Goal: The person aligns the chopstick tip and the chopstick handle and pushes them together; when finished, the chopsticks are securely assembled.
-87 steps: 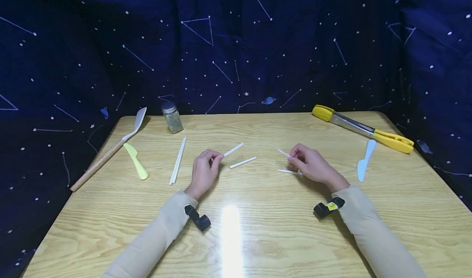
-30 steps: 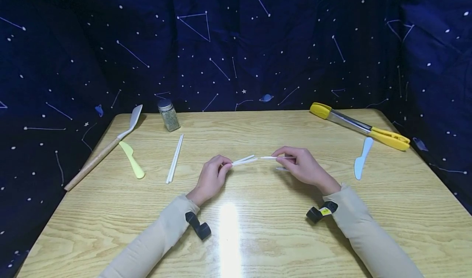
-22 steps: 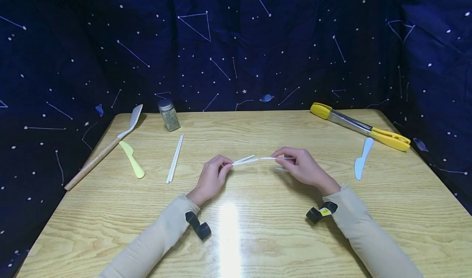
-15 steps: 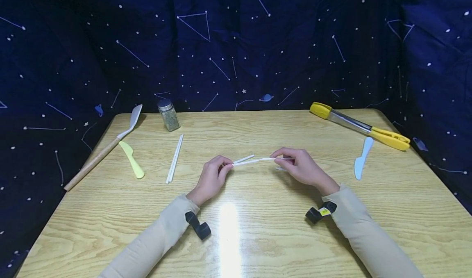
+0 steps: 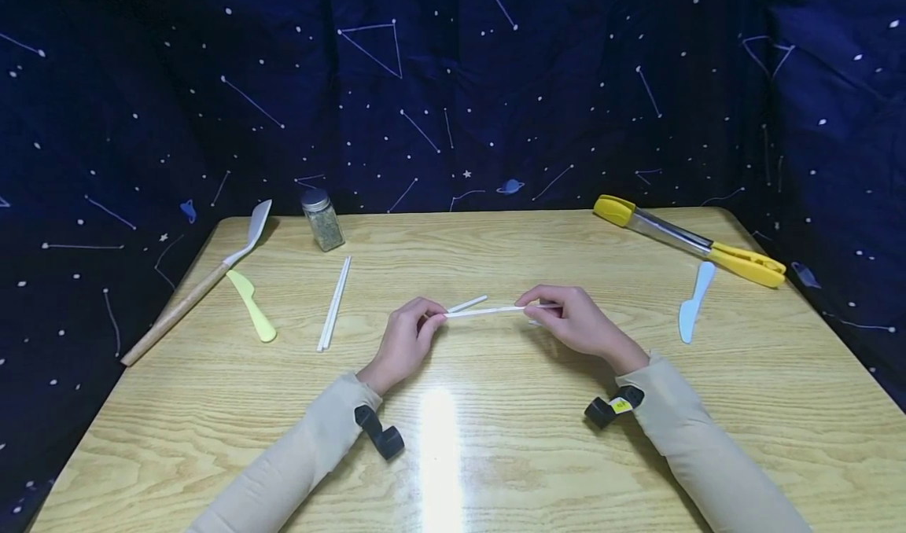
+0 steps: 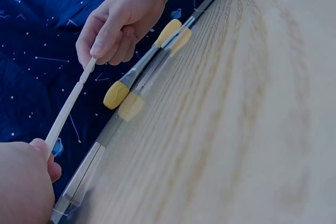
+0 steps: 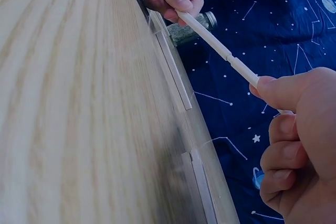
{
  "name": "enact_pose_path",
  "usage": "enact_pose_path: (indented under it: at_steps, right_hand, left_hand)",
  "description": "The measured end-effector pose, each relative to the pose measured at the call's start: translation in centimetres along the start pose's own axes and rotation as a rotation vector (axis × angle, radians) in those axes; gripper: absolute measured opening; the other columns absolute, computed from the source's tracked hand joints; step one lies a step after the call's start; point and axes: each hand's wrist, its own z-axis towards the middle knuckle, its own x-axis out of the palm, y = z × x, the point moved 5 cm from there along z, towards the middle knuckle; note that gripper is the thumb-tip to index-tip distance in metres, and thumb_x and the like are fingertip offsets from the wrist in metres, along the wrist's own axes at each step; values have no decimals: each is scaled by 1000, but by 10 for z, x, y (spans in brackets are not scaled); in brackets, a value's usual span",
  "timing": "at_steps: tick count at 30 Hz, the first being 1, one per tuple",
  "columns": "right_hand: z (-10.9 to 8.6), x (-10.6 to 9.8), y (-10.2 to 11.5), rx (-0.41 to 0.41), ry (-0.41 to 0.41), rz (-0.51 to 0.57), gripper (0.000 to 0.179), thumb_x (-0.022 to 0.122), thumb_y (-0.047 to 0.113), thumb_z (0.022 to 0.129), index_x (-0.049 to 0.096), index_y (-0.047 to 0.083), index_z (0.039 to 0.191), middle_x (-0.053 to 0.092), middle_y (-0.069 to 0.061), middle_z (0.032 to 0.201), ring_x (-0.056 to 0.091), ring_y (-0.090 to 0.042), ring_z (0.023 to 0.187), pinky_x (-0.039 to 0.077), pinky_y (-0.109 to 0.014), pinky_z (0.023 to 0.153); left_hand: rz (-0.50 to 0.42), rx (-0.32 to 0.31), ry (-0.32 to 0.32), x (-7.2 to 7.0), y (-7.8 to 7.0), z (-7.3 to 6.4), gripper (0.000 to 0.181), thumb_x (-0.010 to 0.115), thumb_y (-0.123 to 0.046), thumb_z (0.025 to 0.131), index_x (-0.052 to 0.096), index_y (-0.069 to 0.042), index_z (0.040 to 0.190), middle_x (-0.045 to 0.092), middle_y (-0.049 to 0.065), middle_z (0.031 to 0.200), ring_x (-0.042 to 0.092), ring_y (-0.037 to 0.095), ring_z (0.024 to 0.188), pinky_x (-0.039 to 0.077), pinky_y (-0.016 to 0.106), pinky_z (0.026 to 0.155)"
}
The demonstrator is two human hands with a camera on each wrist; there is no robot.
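Observation:
My left hand (image 5: 403, 340) pinches one white chopstick half (image 5: 474, 313) between thumb and fingertips. Another chopstick half (image 7: 244, 71) is pinched by my right hand (image 5: 580, 321). The two halves meet end to end in one line above the table, and a small step marks the joint in both wrist views. How far one end sits inside the other cannot be told. A loose half (image 5: 467, 303) lies on the table just beyond the left fingertips. One more loose half (image 5: 534, 323) lies under the right hand, mostly hidden by it.
On the wooden table (image 5: 495, 454), a pair of white chopsticks (image 5: 334, 305), a yellow knife (image 5: 253, 305), a spatula (image 5: 201, 285) and a spice jar (image 5: 323, 220) stand or lie left. Yellow-tipped tongs (image 5: 686, 238) and a blue knife (image 5: 697, 303) lie right. A starry curtain hangs behind.
Both hands have come towards each other, each with its chopstick half. The gap between the halves has closed, and their ends now meet. The loose things have not moved.

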Motion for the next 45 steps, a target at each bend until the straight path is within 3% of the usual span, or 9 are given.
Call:
enact_pose_path:
  at_steps: [6,11,17,26,32,39,45]
  right_hand:
    - [1,2,-1,7,8,33,13,62,12,94,70,8,104,44,4,65,37,-5,54,33,-22,49]
    - [0,2,-4,39,8,57,13,62,11,93,70,8,103,52,1,72,41,-7,57,37,-22,52]
    - [1,-1,0,34,12,85,12,62,9,93,70,5,101,52,0,71,40,-6,57,37,-21,52]
    - [1,-1,2,51,45,128,11,61,6,93,70,3,98,59,-9,79,42,-6,59,39,-21,54]
    - [-1,-4,4,65,77,100,10,61,8,94,70,5,97,58,-7,80,39,-6,57,36,-22,53]
    - [-4,-13,6,59,104,50,11,62,10,93,72,8,98,63,-9,83,43,-7,60,38,-22,55]
    - [-5,-4,9,-40,174,68,11,63,9,92,74,10,95,68,-11,85,49,-7,66,42,-22,59]
  left_hand:
    - [-46,-19,0,0,1,-2,7,64,-9,91,69,-3,92,63,5,79,47,8,63,40,20,57]
    - [-124,-66,40,2,3,-4,7,64,-7,91,69,-2,94,60,4,74,45,7,61,38,19,56]
    - [-227,-105,91,3,3,-6,7,64,-5,91,69,-2,94,57,5,71,43,7,59,36,19,53]
    - [-364,-99,216,2,-1,-6,10,63,-2,91,68,5,94,56,20,71,40,4,53,33,17,47]
    - [-397,-131,279,4,-6,-7,12,58,-3,94,64,8,96,53,17,70,39,4,51,33,17,46]
    - [-379,-126,372,13,-12,-2,14,53,-7,97,61,3,102,60,18,85,49,12,66,41,19,58]
    - [-504,-122,524,25,-29,-8,15,54,-3,95,61,6,105,66,24,97,60,20,79,48,21,69]
